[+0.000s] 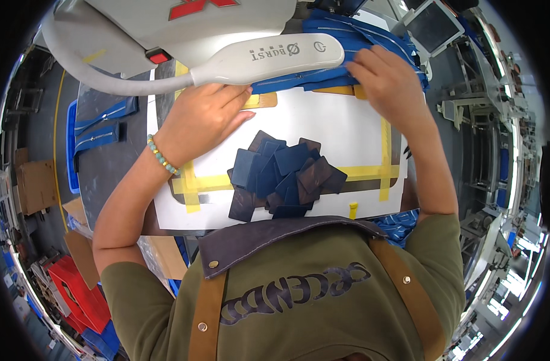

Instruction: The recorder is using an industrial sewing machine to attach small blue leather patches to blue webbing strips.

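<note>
A long blue fabric strip with metal zippers runs from under the lamp head to a bunched heap at the upper right. My right hand is closed at the strip's right part, its fingertips pinching the blue fabric. My left hand lies at the strip's left end, fingers stretched out and thumb apart; some fingertips are hidden beneath the lamp. Closer to me, a loose pile of dark blue and brownish flat patches with rounded corners sits on the white board, which has yellow tape along it.
A grey lamp head on a bendable neck hangs over the work, beside a large light-grey machine body with a red switch. Short blue zipper pieces lie at the left, near a blue bin. Cardboard and a red crate stand lower left.
</note>
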A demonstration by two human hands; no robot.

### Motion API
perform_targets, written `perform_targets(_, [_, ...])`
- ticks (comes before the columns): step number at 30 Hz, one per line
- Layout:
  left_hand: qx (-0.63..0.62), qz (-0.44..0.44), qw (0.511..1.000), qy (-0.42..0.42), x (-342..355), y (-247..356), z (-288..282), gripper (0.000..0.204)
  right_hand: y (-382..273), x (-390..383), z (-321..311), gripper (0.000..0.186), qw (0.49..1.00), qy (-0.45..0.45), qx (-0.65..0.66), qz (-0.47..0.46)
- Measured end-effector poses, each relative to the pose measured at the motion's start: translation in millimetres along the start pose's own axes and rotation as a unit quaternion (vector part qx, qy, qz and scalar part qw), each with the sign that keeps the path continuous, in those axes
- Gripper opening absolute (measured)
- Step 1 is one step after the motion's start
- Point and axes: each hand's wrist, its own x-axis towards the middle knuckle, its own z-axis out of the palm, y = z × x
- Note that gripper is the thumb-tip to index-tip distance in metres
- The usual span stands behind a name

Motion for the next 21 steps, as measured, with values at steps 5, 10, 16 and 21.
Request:
perform_targets(5, [0.009,-0.003,1.0,0.018,-3.3,1.2,3.0,0.033,11.7,-1.4,-24.5,0.028,0.996,-0.063,0.052,0.043])
perform_targets(10, [0.018,-0.001,0.999,0.042,-1.1,3.8,3.0,0.03,-25.5,35.1,2.9,0.032,0.965,0.031,0.261,-0.003])
perform_targets(16, [0.018,-0.012,0.999,0.036,-2.9,5.5,4.7,0.031,-65.4,38.3,57.7,0.032,0.929,0.047,0.366,-0.011])
perform_targets(21, [0.044,0.007,0.997,0.069,-2.8,3.0,6.1,0.029,-68.3,40.9,55.4,0.035,0.935,0.048,0.352,-0.014])
